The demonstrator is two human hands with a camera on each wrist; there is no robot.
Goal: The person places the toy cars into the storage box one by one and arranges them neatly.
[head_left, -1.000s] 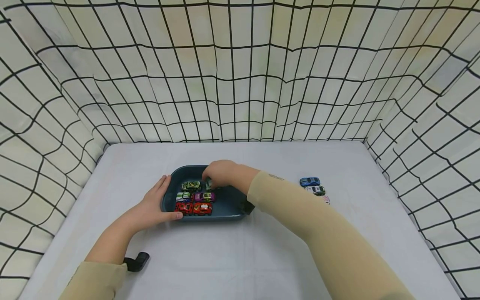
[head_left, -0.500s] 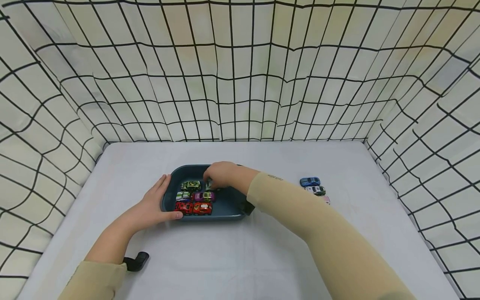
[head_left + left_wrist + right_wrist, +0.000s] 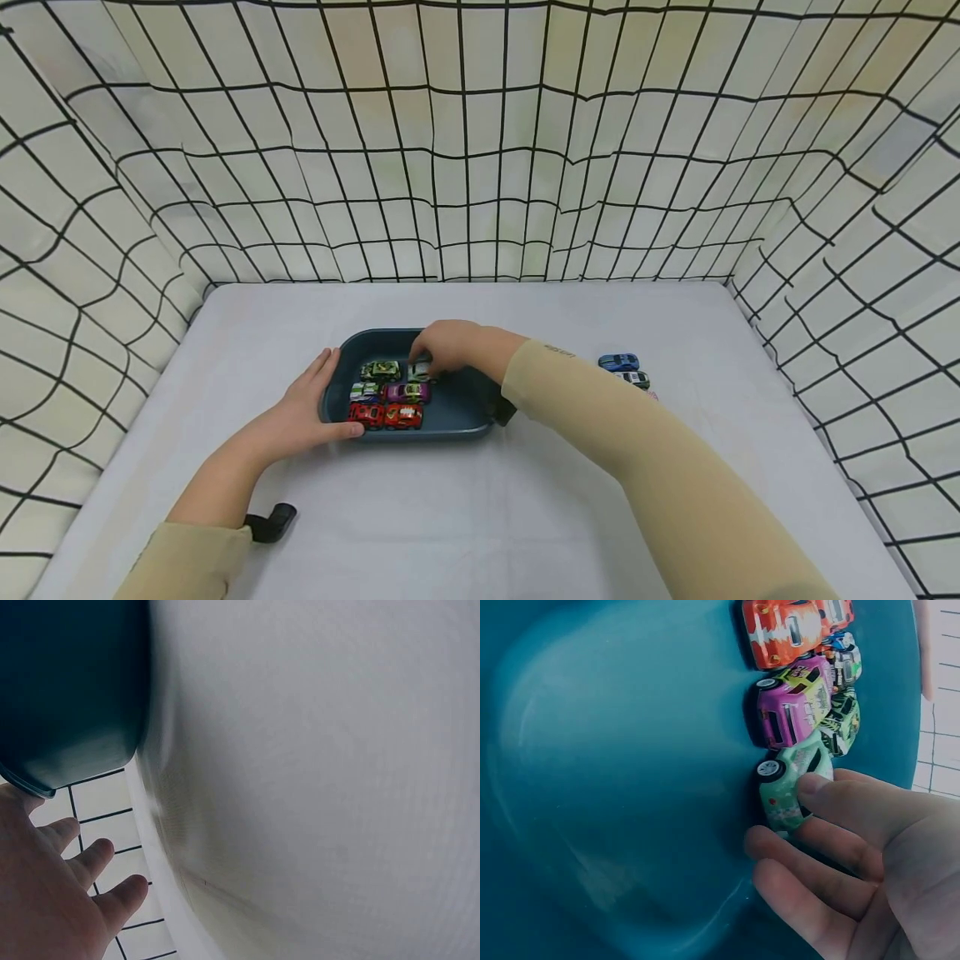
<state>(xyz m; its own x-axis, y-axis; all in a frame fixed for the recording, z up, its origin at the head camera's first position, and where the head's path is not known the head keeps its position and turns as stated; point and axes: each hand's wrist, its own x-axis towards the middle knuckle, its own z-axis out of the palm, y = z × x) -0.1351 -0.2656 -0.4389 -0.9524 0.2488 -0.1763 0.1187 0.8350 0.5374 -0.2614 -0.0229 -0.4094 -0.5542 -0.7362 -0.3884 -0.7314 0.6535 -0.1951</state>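
In the head view my left hand (image 3: 303,408) steadies the left end of a dark teal tray (image 3: 450,435), with its thumb at the front rim and its fingers along the outside. Its fingers are spread in the left wrist view, beside the tray's outer wall (image 3: 82,690). Inside the tray, my right hand (image 3: 457,346) has its thumb and fingers around a pale green toy car (image 3: 784,791). That car stands beside a purple and yellow toy car (image 3: 799,705). Two red toy cars (image 3: 403,417), a white-green one (image 3: 366,392) and a green-black one (image 3: 380,371) fill the tray's left part.
To the right on the white table (image 3: 420,517), a blue toy car (image 3: 618,362) and a white one (image 3: 636,379) stand near a pink item partly hidden by the right sleeve (image 3: 585,408). A black grid-patterned white curtain (image 3: 480,183) surrounds the table's back and sides.
My right hand has shifted slightly to the right, and more of the pale green toy car shows under its fingers. The left hand stays at the tray's end.
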